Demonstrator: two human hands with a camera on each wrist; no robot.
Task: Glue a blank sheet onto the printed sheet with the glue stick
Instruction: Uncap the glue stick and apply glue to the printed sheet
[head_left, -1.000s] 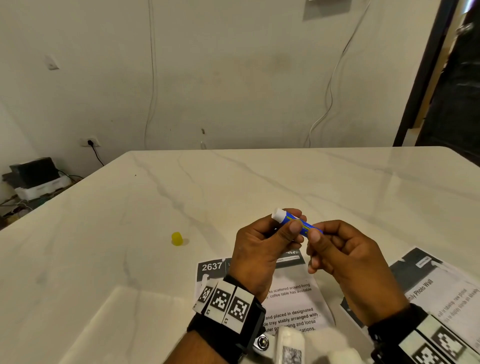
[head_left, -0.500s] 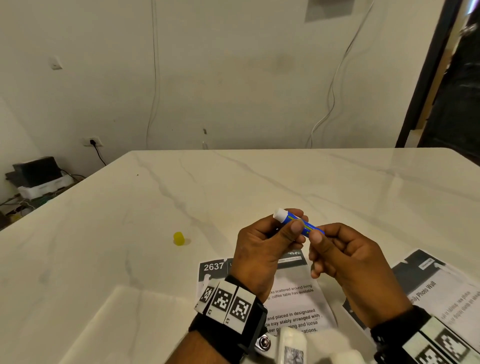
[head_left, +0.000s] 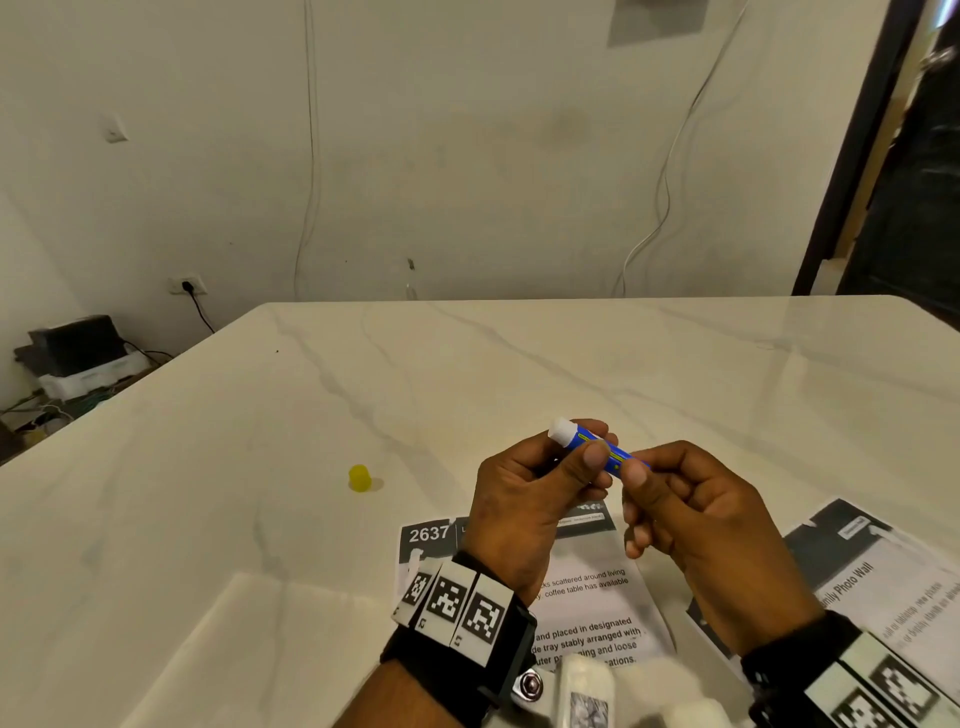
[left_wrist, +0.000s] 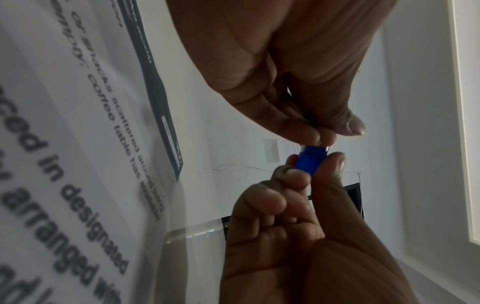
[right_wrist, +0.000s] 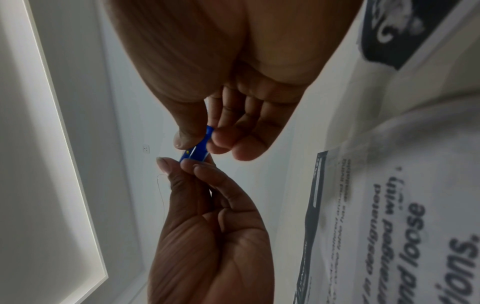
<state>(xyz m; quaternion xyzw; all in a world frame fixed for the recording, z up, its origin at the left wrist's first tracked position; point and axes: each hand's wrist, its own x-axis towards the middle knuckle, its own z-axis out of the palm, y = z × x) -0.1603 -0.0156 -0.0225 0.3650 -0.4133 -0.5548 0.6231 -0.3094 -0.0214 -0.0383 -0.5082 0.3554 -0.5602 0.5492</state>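
Observation:
My left hand (head_left: 589, 444) grips the barrel of a blue glue stick (head_left: 602, 451) above the table, its white glue tip bare and pointing up and left. My right hand (head_left: 641, 467) pinches the stick's lower end between thumb and fingers. The wrist views show the same double hold on the glue stick (left_wrist: 311, 158) (right_wrist: 196, 152). Below the hands lies a printed sheet (head_left: 587, 597) marked 2637. The yellow cap (head_left: 359, 478) stands on the table to the left. A pale blank sheet (head_left: 234, 649) lies at the lower left.
A second printed sheet (head_left: 883, 587) lies at the right, near my right wrist. The marble table (head_left: 467, 374) runs back to a wall with hanging cables. A dark doorway is at the far right, and boxes sit on the floor at the left.
Both hands keep their hold on the glue stick in about the same place. My right thumb and fingers have shifted slightly on the stick's lower end.

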